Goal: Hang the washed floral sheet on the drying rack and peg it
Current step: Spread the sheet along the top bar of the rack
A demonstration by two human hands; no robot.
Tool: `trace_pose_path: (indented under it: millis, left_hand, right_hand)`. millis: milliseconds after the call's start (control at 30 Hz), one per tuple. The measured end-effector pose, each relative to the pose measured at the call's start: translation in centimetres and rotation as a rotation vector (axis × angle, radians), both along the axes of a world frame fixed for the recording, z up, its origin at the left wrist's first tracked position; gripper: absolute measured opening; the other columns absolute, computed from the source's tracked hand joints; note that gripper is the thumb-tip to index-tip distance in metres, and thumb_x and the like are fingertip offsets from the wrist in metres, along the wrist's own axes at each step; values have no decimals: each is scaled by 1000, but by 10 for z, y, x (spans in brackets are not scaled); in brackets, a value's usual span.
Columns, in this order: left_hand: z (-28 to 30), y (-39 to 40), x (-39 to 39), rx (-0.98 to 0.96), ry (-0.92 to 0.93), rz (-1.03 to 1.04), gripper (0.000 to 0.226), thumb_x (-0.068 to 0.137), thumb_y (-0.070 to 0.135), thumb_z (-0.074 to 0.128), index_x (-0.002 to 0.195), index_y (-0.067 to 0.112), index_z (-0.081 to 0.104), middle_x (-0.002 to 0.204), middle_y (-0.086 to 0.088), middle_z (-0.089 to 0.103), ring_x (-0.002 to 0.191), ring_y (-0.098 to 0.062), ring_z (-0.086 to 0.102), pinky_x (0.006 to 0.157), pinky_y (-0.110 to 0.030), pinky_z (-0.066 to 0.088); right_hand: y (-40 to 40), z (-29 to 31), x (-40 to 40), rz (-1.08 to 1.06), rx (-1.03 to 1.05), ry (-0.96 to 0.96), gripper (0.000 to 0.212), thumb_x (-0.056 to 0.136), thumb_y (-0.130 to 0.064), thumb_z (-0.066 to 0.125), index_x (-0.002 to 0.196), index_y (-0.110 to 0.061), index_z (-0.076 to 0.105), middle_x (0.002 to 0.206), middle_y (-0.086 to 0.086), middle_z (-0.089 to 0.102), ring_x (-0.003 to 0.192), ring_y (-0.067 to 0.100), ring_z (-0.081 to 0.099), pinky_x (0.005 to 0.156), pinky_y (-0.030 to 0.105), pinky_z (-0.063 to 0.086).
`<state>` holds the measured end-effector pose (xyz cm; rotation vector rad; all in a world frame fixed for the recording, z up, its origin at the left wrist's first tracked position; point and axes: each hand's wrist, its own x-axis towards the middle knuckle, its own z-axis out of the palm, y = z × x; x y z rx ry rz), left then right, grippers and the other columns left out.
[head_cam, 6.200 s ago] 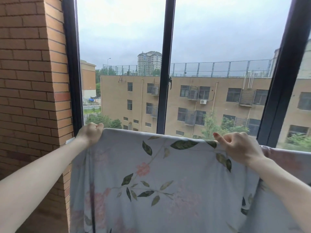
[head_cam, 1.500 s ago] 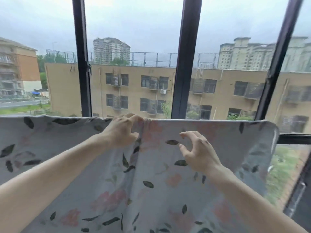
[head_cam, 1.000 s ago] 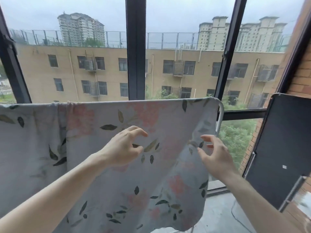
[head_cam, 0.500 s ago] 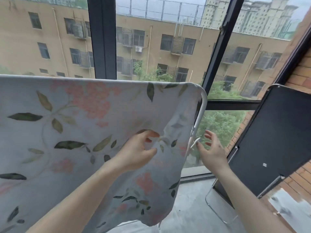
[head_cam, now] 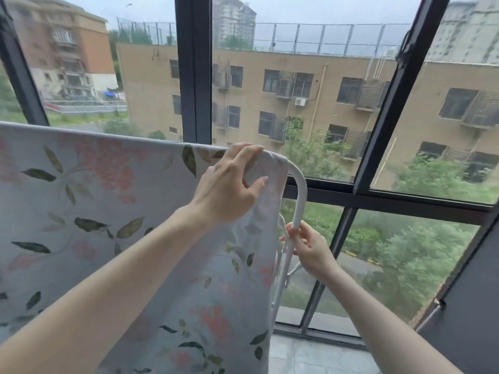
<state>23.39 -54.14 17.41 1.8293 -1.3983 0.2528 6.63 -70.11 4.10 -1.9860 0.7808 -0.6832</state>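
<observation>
The floral sheet point(head_cam: 108, 211), pale grey with pink flowers and green leaves, hangs over the top bar of the white drying rack point(head_cam: 301, 190) and covers the left half of the view. My left hand point(head_cam: 226, 187) pinches the sheet's top right corner at the bar, just before the rack's bend. My right hand point(head_cam: 310, 247) is lower, fingers closed around the rack's bare side tube right of the sheet's edge. A small white piece juts from the tube below that hand; I cannot tell if it is a peg.
Dark window frames point(head_cam: 193, 76) stand directly behind the rack. A black panel point(head_cam: 472, 306) leans at the far right. Grey floor tiles point(head_cam: 310, 357) show below the sheet's right edge.
My left hand rose from the sheet's face to its top right corner and closed on it. My right hand went from open beside the rack to closed on the side tube.
</observation>
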Motion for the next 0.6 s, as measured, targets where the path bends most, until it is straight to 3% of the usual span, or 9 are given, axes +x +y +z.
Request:
trace_pose_path:
  millis: [33,100,267,400,533,600]
  left_hand:
    - [7,-3,-10,35,-9,46,55,97,48,60,148,39,44,150,19,44,116,-19,63,103,-44,48]
    - [13,-2,-22,70,18,123,48,99,53,55,144,40,48,143,14,50,119,-23,60,103,-43,46]
    - [17,37,-47,55,55,226,24,101,56,51,115,37,57,112,13,54,92,-12,60,93,-40,47]
    - [18,79,-62,30,65,300,24,102,55,50,107,33,56,106,13,52,94,-15,59,95,-43,46]
    - [21,114,-74,5,86,363,24,101,54,51,99,30,53,99,18,47,89,-7,54,91,-40,44]
    - [21,140,-79,-20,104,381,26,99,54,50,97,29,53,101,12,50,91,-8,55,91,-40,44]
  right_hand:
    - [2,3,-4,53,-7,1,17,105,-42,52,105,-30,64,91,-9,76,84,15,75,82,49,62]
    - [14,4,-14,127,-21,-8,16,103,-43,54,103,-30,64,92,-12,76,81,12,75,80,49,63]
    - [54,-1,-32,225,-46,-52,14,102,-42,58,101,-30,64,92,-16,77,78,11,76,74,51,63]
    - [102,1,-44,306,-52,-82,9,102,-39,61,99,-32,66,91,-18,76,82,7,76,75,50,63]
    - [144,6,-50,372,-19,-116,13,101,-41,63,96,-30,67,88,-4,76,74,14,75,71,52,61]
    - [171,5,-55,421,-22,-126,18,101,-42,63,96,-24,65,85,0,74,69,14,72,65,42,59]
